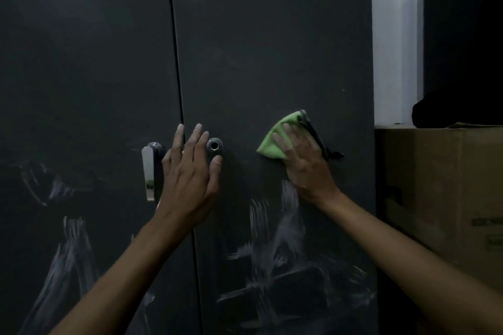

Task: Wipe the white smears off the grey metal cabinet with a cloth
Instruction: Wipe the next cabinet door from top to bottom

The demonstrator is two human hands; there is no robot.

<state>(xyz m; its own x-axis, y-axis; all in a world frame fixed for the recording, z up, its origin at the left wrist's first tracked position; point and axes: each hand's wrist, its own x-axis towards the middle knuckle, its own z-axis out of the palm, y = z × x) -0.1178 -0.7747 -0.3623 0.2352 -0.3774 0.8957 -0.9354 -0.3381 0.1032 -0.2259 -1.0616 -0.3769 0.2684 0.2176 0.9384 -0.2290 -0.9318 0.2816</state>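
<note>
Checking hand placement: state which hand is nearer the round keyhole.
Left. The left hand rests flat beside the keyhole, thumb just below it; the right hand presses the green cloth farther right.

Dim, underexposed view. Soft glare patch top left on cabinet (81, 49). Brightest area: white wall strip (396, 35) far right. Grainy, soft focus; door seam bows slightly, wide-angle distortion.

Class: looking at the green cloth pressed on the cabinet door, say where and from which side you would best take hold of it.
Take the green cloth by its free upper-left fold, coming from the left. That part lies flat and uncovered on the cabinet door, while the right hand covers the rest with straight fingers.
</note>
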